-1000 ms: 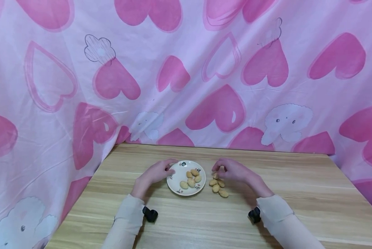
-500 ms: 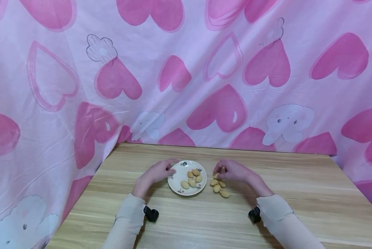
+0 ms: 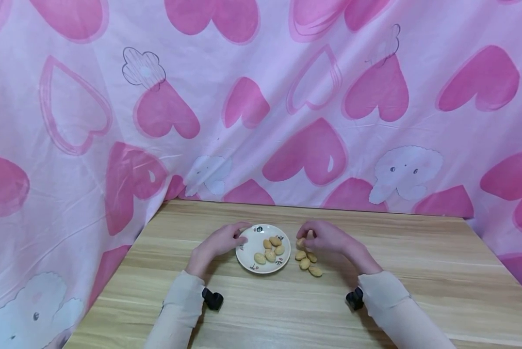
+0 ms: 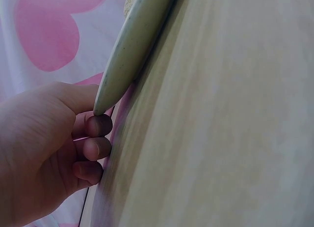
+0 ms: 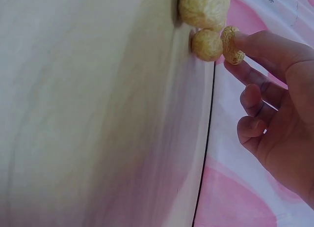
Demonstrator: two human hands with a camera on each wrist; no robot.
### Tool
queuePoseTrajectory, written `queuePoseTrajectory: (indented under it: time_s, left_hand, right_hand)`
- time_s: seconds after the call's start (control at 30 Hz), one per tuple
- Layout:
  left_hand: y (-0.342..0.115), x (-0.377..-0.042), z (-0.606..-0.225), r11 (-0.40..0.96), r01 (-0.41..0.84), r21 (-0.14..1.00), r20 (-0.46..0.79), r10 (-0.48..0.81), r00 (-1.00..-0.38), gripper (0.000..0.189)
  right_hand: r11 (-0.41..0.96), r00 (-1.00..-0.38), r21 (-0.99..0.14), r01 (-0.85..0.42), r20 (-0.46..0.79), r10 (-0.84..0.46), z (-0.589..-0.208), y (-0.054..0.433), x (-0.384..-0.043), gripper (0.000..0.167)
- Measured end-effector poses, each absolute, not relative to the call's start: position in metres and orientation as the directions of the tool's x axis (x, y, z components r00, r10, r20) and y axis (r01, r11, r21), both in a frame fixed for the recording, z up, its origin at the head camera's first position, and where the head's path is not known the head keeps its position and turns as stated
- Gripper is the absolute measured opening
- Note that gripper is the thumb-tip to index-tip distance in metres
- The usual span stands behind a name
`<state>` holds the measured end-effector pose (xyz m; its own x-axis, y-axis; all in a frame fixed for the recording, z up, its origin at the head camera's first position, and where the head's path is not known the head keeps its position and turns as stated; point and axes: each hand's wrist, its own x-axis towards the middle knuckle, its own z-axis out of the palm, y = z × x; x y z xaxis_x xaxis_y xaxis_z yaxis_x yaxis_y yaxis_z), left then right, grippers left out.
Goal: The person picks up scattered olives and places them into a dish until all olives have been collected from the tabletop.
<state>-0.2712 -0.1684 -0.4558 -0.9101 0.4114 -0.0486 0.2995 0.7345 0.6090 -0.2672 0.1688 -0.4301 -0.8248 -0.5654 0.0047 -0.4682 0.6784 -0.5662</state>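
A white plate point(image 3: 252, 264) with small printed motifs stands on the table, several oval tan nuts point(image 3: 270, 255) lying on it. My left hand point(image 3: 221, 241) holds the plate's left rim, thumb on top and curled fingers at its underside, as the left wrist view shows. To the right of the plate, my right hand point(image 3: 328, 238) pinches one wrinkled yellow-tan nut point(image 5: 231, 45) between thumb and index finger; its other fingers are loosely curled. Close beneath that hand, several more such nuts point(image 3: 304, 263) lie in a loose cluster on the table.
The wooden table point(image 3: 261, 320) ends at the back against a pink cloth point(image 3: 252, 145) printed with hearts. A dark camera mount sits on the left wrist point(image 3: 213, 299), and another on the right wrist point(image 3: 355, 298).
My right hand has shifted slightly left and up from the cluster, with the pinched nut between its fingertips. The left hand stays at the plate's rim; the nuts on the plate have not moved.
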Motion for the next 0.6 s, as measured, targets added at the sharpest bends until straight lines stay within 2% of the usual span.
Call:
queuePoseTrajectory:
  time_s: [0.33, 0.6]
  left_hand:
    - [-0.169, -0.271, -0.456, 0.736, 0.301, 0.606, -0.052, 0.414, -0.909, 0.05]
    - [-0.17, -0.272, -0.457, 0.735, 0.297, 0.61, -0.057, 0.415, -0.908, 0.05]
  right_hand:
    - [0.678, -0.829, -0.571, -0.463, 0.008, -0.559, -0.423, 0.154, -0.272, 0.017]
    - [0.674, -0.81, -0.531, -0.513, 0.038, -0.586, -0.417, 0.137, -0.278, 0.015]
